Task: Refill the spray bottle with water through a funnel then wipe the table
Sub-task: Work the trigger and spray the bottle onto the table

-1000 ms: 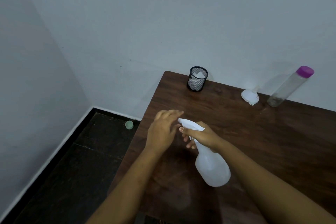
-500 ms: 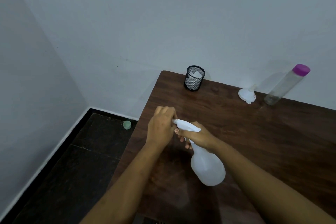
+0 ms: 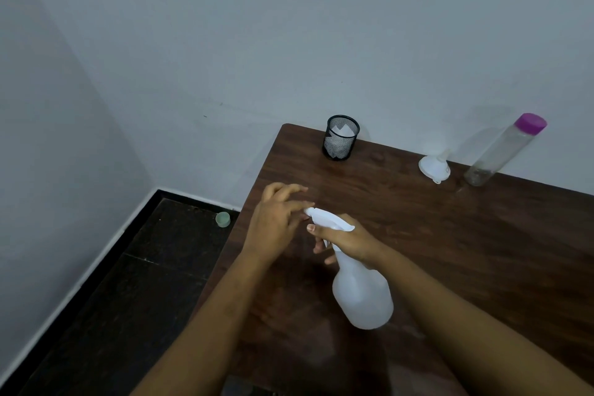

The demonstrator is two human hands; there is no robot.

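Observation:
A white translucent spray bottle is held tilted above the dark wooden table. My right hand grips its neck just under the white trigger head. My left hand is at the nozzle tip, fingers spread, fingertips touching or almost touching the nozzle. A white funnel lies at the table's far edge. Beside it leans a clear tall bottle with a purple cap against the wall.
A black mesh cup with white paper or cloth inside stands near the table's far left corner. The table's left edge runs just beside my left arm. A small green cap lies on the dark floor by the wall.
My left hand closed on the nozzle half a second ago and has now loosened, its fingers spread again. The spray bottle has stayed in my right hand, nearly still.

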